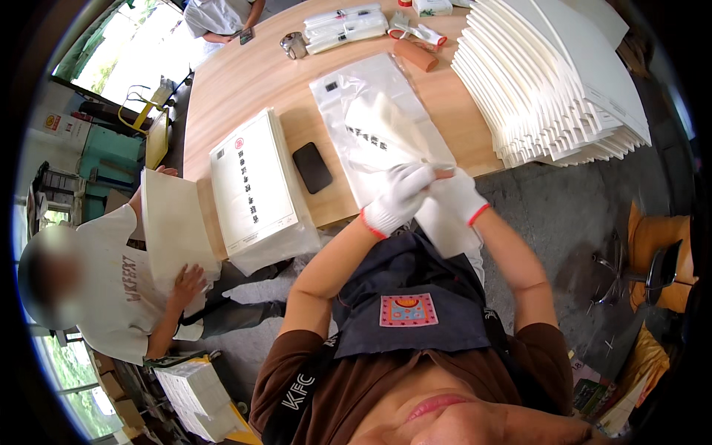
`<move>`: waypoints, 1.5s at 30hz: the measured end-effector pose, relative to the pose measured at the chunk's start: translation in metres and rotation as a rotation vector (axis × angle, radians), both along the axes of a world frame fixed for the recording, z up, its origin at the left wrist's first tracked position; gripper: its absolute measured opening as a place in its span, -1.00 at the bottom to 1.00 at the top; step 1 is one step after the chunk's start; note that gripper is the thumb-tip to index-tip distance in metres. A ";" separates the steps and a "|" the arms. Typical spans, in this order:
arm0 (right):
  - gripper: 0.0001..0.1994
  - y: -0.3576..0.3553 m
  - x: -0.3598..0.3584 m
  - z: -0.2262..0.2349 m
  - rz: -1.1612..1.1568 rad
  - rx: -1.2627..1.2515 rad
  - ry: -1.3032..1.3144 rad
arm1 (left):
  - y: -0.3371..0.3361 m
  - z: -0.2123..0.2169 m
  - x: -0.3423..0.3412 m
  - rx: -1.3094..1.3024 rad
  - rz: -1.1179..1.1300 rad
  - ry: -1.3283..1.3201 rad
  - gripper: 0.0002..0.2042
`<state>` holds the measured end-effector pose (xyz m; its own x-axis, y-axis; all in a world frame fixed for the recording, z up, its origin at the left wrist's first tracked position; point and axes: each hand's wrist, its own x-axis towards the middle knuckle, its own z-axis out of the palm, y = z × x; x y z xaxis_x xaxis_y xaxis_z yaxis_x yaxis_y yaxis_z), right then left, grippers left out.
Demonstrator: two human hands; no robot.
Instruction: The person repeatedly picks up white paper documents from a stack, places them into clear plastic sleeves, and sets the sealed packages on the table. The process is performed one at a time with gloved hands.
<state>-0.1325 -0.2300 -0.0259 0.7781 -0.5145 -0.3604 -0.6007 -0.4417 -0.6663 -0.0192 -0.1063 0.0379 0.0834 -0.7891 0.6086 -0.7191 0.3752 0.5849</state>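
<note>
Knitted white cloth gloves cover both hands; the clear plastic bag (371,119) looks glossy, the wooden table (237,89) smooth and matt.

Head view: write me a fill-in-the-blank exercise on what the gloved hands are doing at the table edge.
1. Both hands, left hand and right hand, wear white ____ with red cuffs.
2. They grip a clear plastic bag holding a ____ sheet.
3. The black phone lies to the ____ of that bag.
4. The tall fanned stack of white sheets sits on the person's ____ side.

Missing words: gloves; white; left; right
</note>
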 end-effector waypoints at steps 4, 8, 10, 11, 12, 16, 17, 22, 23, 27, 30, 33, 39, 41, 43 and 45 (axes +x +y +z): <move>-0.65 0.030 0.017 -0.005 0.120 -0.591 -0.148 | -0.009 0.010 -0.054 -0.016 -0.187 -0.180 -0.66; -0.66 0.041 0.014 -0.001 0.246 -0.800 -0.219 | 0.000 -0.021 -0.046 0.160 -0.003 -0.014 -0.71; -0.66 0.063 -0.015 0.004 0.369 -0.828 -0.302 | 0.012 -0.056 -0.012 0.202 0.291 0.023 -0.81; -0.67 0.074 -0.033 0.003 0.428 -0.816 -0.407 | 0.018 -0.067 0.001 0.162 0.244 0.089 -0.83; -0.69 0.080 -0.045 0.004 0.435 -0.694 -0.642 | 0.032 -0.073 -0.003 0.219 0.332 0.187 -0.85; -0.55 0.066 -0.059 -0.008 -0.050 -0.955 -0.400 | 0.071 -0.068 -0.033 0.220 0.117 0.130 -0.85; -0.64 0.053 -0.060 -0.025 -0.078 -0.797 -0.246 | 0.079 -0.080 -0.045 0.225 0.090 0.090 -0.85; -0.76 0.021 -0.056 -0.052 -0.018 -0.844 -0.050 | 0.116 -0.136 0.018 0.397 0.649 -0.141 -0.82; -0.75 0.026 -0.055 -0.048 0.042 -0.865 -0.017 | 0.123 -0.132 0.025 0.301 0.779 -0.154 -0.87; -0.73 0.053 -0.082 -0.023 0.237 -0.815 0.103 | 0.155 -0.121 0.005 0.305 0.894 0.026 -0.82; -0.72 0.082 -0.124 -0.013 0.340 -0.740 0.119 | 0.200 -0.118 -0.038 0.320 0.839 0.030 -0.78; -0.69 0.106 -0.161 -0.009 0.468 -0.717 0.126 | 0.236 -0.103 -0.071 0.422 0.738 0.189 -0.77; -0.76 0.115 -0.165 -0.007 0.608 -0.659 0.231 | 0.243 -0.115 -0.071 0.372 0.606 0.263 -0.78; -0.86 0.089 -0.146 -0.001 0.597 -0.972 -0.091 | 0.214 -0.112 -0.048 0.298 0.713 0.313 -0.80; -0.85 0.074 -0.135 0.010 0.365 -1.004 -0.147 | 0.193 -0.099 -0.036 0.296 0.857 0.373 -0.82; -0.83 0.082 -0.140 0.028 0.403 -0.929 -0.008 | 0.214 -0.115 -0.053 0.448 0.709 0.230 -0.81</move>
